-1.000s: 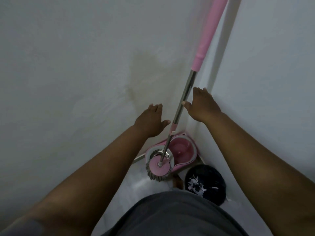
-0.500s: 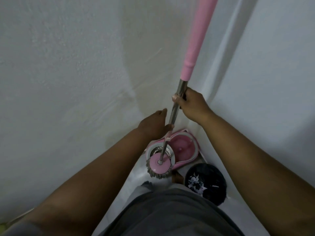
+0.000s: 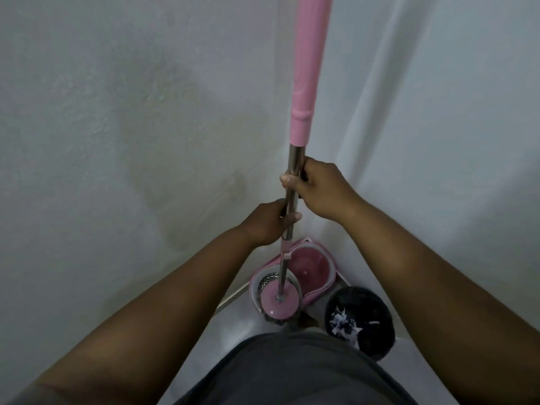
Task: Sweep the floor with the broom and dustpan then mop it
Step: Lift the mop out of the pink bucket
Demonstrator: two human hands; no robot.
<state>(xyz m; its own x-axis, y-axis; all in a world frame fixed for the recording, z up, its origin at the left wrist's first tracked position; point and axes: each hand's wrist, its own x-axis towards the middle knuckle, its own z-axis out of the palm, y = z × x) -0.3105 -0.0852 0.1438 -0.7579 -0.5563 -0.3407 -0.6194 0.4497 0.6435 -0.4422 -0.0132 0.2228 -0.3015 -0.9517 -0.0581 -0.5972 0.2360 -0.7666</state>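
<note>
Corner walls and floor; pink spin bucket with the mop head over its wringer basket. Lift straight up — keep the shaft vertical. Right hand above, left hand below — both wrapped around the steel shaft.

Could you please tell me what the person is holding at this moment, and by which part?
Both hands grip the spin mop by its bare metal shaft, below the pink sleeve: right hand higher, left hand just beneath it.
</note>
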